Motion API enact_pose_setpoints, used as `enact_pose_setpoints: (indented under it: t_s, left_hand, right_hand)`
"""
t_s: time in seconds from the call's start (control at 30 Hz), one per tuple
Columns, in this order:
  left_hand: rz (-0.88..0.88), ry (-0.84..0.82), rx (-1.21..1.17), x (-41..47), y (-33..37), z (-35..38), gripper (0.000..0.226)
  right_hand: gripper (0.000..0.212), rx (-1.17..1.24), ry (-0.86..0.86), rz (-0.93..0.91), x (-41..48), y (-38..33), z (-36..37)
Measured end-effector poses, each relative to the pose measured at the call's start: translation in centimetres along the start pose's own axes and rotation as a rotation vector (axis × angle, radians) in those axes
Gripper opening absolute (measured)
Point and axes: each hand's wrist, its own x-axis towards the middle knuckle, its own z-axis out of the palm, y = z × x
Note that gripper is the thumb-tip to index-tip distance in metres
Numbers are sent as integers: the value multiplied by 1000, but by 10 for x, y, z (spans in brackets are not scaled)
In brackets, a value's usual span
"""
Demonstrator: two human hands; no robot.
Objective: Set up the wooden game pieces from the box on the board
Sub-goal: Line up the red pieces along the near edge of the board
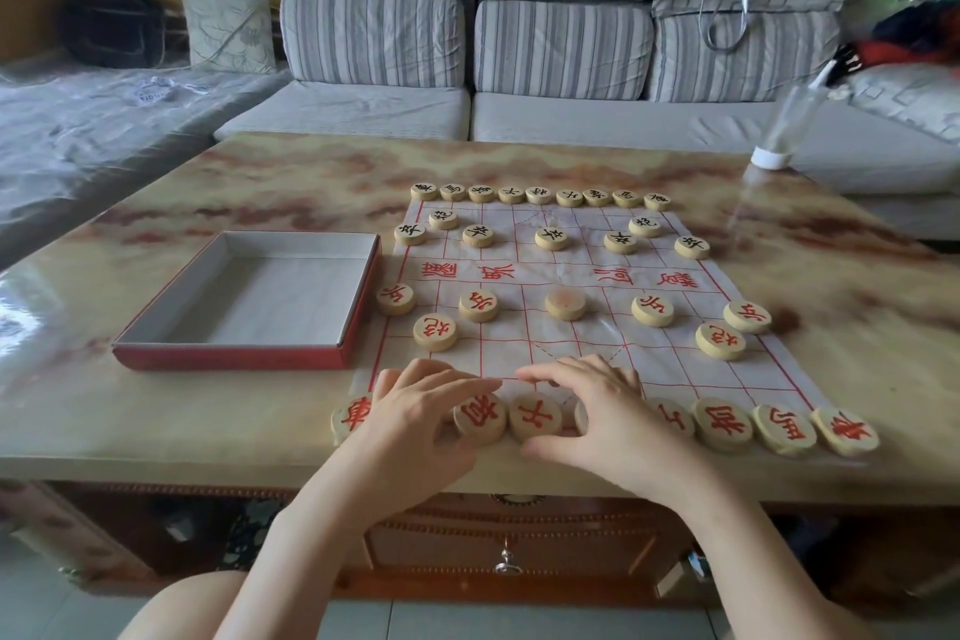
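Head view: left hand (421,413) and right hand (602,413) arch loosely curved fingers over red pieces (535,417) along the near edge of the board (563,270); whether either grips one is unclear.

L hand (415,424), R hand (608,411) & forearms (332,525) all bare.

The board (524,333) is white with a red grid and red characters; the near pieces (723,424) are pale wood marked in red, the far pieces (550,238) in black; the box (228,358) is red outside, white inside; the table (311,182) is cream veined rust-brown.
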Motion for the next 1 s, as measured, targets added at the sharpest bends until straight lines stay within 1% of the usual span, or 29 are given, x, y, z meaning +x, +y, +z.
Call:
enact_pose_setpoints:
  t_s: [0.17,0.33,0.43,0.53,0.6,0.67,0.7,0.77,0.87,1.0]
  left_hand:
    - [20,71,47,2,-1,2,43]
    - [-38,81,136,4,2,4,56]
    - [-79,68,159,7,3,6,64]
    - [-96,71,161,8,6,7,71]
    - [-92,68,140,7,7,6,76]
    - [-77,49,127,5,8,4,80]
    - [-63,42,125,3,8,3,79]
    - [-45,28,99,1,6,0,69]
    - [-19,48,9,-1,4,-2,57]
    - [-6,48,6,0,1,0,50]
  right_hand:
    - [58,-125,64,-26,6,6,6]
    - [50,-167,54,-49,6,5,8]
    - [47,-119,20,-58,3,2,5]
    - [53,-73,-15,-52,0,0,1]
    - [61,-68,-13,-50,-1,-1,0]
    - [63,-76,-7,-38,0,-1,0]
    - [63,-79,-6,-34,0,-1,0]
    - [61,-84,-11,-30,0,-1,0]
    - [60,-83,-20,-20,-1,-2,-1]
    - [54,-69,-15,-10,-1,-2,-1]
